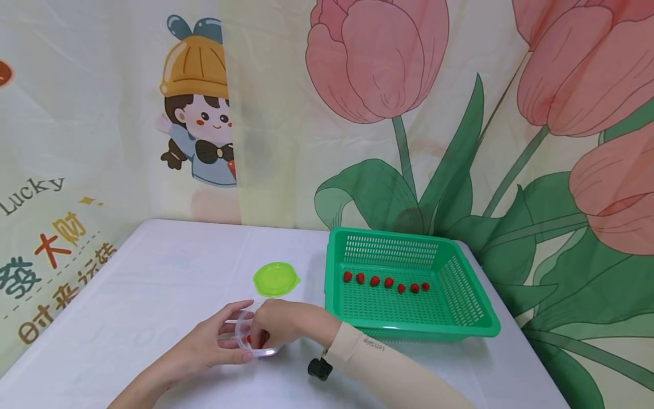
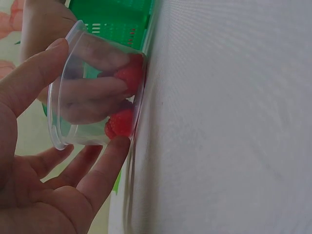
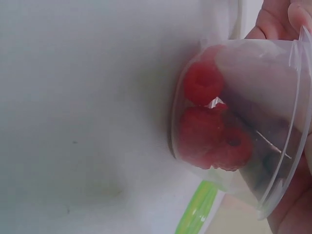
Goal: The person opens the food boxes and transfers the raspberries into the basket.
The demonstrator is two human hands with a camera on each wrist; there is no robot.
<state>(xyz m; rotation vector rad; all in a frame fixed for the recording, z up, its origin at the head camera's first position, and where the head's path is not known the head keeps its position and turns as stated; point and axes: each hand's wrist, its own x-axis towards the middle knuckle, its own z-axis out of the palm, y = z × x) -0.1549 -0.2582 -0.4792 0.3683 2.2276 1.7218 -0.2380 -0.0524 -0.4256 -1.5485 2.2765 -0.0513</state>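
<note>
My left hand (image 1: 206, 343) grips a small clear plastic tub (image 2: 57, 105) from its left side, thumb and fingers spread round the wall. The tub stands on the table. Fingers of my right hand (image 1: 288, 319) reach down inside it and pinch a red raspberry (image 2: 130, 77) near the bottom. Another raspberry (image 2: 120, 124) lies beside it in the tub. Through the clear wall in the right wrist view, several raspberries (image 3: 202, 83) show clustered at the base. The right fingertips are partly hidden behind the fruit.
A bright green lid (image 1: 276, 279) lies flat behind the tub. To the right stands a green plastic basket (image 1: 409, 329), with several raspberries (image 1: 374, 281) in a row on its floor. The white-covered table (image 1: 168, 272) meets a printed cloth backdrop.
</note>
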